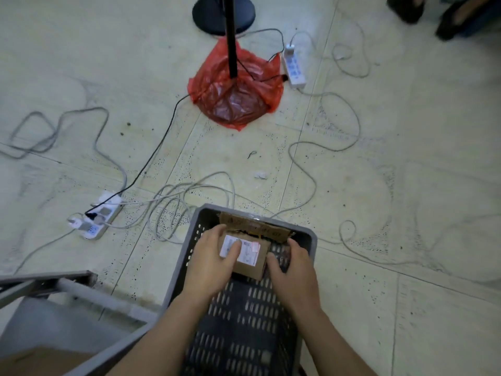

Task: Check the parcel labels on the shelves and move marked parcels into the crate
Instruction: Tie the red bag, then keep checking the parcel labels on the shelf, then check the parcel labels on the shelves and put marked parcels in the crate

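I lower small brown cardboard parcel (245, 256) at crate's 12 o'clock | left hand (214, 260) grips label side, right hand (291, 270) curls around edge, steadying | dark slotted plastic crate (309, 240) receives it, label up for checking

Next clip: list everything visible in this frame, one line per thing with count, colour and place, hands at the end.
slotted plastic crate: one, dark grey, on the floor at bottom centre
small cardboard parcel with a white label: one, brown, inside the crate
flattened cardboard piece: one, brown, against the crate's far wall
metal shelf frame: one, grey, bottom left
red plastic bag: one, round a black pole's foot, top centre
round stand base: one, black, top edge
power strips: two, white, left of the crate and by the bag
cables: several, grey and black, across the pale floor
left hand: on the parcel's label side
right hand: at the parcel's right end
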The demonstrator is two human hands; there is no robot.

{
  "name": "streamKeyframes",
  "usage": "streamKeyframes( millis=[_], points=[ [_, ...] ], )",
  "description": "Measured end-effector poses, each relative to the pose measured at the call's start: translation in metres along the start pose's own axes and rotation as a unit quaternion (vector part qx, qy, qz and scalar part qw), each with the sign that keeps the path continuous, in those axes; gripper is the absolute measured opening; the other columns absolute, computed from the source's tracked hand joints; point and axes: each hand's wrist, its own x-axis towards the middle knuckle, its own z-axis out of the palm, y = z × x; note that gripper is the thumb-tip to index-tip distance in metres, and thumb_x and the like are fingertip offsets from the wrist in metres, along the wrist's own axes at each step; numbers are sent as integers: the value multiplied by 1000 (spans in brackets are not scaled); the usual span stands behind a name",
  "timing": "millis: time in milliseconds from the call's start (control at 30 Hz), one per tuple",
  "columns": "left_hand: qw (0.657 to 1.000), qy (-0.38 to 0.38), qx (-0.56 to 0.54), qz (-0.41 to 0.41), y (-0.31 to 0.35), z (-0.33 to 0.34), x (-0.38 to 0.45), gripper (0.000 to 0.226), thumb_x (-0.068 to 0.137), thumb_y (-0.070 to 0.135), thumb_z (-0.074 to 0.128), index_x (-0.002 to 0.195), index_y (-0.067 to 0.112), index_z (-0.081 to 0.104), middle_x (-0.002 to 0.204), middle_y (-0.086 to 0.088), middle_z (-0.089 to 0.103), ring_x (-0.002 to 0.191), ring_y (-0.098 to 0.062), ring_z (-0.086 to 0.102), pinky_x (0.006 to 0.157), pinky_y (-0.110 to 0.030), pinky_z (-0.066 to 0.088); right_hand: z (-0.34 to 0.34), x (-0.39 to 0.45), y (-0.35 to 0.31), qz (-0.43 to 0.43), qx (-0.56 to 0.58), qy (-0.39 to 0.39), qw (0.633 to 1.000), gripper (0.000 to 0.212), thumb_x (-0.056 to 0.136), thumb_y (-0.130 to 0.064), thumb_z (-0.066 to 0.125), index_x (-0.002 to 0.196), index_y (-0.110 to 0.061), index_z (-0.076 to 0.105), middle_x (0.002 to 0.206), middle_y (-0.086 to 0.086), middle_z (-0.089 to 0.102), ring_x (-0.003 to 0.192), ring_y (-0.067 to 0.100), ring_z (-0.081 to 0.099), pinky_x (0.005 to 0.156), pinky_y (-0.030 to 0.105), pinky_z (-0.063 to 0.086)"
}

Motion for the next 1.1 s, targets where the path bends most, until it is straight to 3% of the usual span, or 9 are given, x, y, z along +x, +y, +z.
streamKeyframes(
  millis=[100,267,667,833,933,1100],
  points=[
    [997,21,-67,6,54,-40,-19,47,94,46,57,136,27,50,128,13,56,116,-4,52,93,-22,41,-50,-22,-42,-29,35,34,998,55,93,-49,54,143,-25,45,134,-5,54,118,12,53,98,36,50],
    [986,52,-155,42,149,-113,-50,45,93,44,60,134,25,54,124,11,60,115,-3,56,94,-23,45,-138,-68,-115,-75,65,71,993,58,94,-52,53,146,-29,40,134,-12,51,123,7,49,102,32,45],
    [929,166,-289,160,325,-280,-155,20,94,39,62,114,36,59,105,22,66,105,-1,62,95,-37,51,-304,-206,-261,-192,195,171,946,53,90,-52,54,139,-32,48,119,-21,55,114,0,53,101,34,48],
    [904,201,-326,190,380,-334,-206,20,92,42,62,111,36,60,103,19,68,100,-1,64,88,-29,51,-360,-264,-304,-251,233,196,919,50,90,-48,57,136,-30,51,116,-23,56,111,-2,54,98,30,49],
    [897,215,-328,205,407,-364,-248,18,94,33,62,112,33,60,103,19,68,98,4,63,81,-13,49,-394,-301,-322,-294,246,195,903,48,91,-49,57,136,-31,51,115,-24,57,108,-3,56,96,29,51],
    [876,268,-331,226,445,-402,-334,19,95,28,61,114,28,60,104,15,68,97,11,61,76,-5,45,-443,-366,-342,-371,259,189,871,50,84,-65,50,129,-42,51,114,-20,59,109,5,59,95,39,52]
  ],
)
